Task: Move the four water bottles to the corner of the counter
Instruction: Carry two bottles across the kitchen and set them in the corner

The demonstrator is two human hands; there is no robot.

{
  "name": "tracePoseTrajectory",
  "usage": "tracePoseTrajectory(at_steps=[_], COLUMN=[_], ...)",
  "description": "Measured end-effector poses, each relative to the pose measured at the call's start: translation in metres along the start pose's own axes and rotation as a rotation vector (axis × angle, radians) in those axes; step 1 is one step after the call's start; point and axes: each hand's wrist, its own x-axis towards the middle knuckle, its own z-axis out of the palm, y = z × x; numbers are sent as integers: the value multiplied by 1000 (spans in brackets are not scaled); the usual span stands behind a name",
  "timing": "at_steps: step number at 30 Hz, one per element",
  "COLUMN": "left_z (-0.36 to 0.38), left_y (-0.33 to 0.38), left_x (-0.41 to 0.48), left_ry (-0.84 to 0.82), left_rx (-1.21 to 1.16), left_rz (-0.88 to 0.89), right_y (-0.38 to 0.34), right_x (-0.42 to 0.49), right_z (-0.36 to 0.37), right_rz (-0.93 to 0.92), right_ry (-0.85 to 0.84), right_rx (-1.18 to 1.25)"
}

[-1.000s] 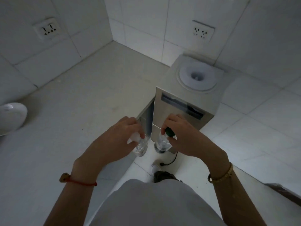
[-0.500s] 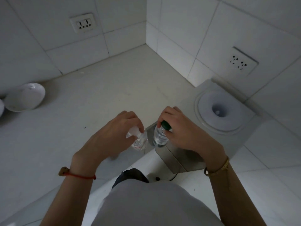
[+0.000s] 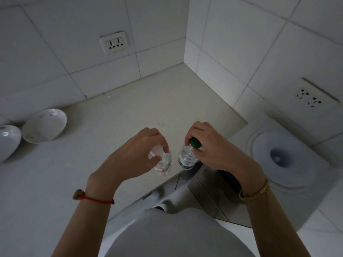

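I carry two clear water bottles by their tops, over the front edge of the pale counter [image 3: 130, 115]. My left hand [image 3: 137, 154] grips the neck of a white-capped bottle [image 3: 163, 164] with a red mark on its label. My right hand [image 3: 213, 147] is closed around the neck of a green-capped bottle [image 3: 187, 156]. The two bottles hang side by side, a small gap apart. The counter's corner [image 3: 182, 65], where the two tiled walls meet, lies beyond the hands. No other bottles are in view.
Two white bowls [image 3: 44, 125] [image 3: 7, 141] sit at the counter's left, by the wall. A water dispenser [image 3: 278, 160] with a round top opening stands right of the counter. Wall sockets [image 3: 114, 43] [image 3: 310, 98] sit above counter height.
The view has swung left and up, from the dispenser to the counter. Both hands have carried the bottles from beside the dispenser to above the counter's front edge.
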Motion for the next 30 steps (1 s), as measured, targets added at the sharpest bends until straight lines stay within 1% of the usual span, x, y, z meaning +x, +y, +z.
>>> tracePoseTrajectory(at_steps=[9, 17, 26, 30], left_z=[-32, -56, -87, -94], left_y=[-54, -92, -128, -150], left_x=[48, 106, 215, 277], left_ry=[-10, 5, 59, 66], left_rx=[33, 32, 29, 51], left_rz=[6, -17, -24, -3], right_y=[10, 39, 105, 140], right_x=[69, 139, 249, 304], right_z=[-7, -33, -84, -102], right_rz=[-6, -41, -69, -67], right_ry=[4, -12, -55, -58], right_rx=[14, 13, 10, -45])
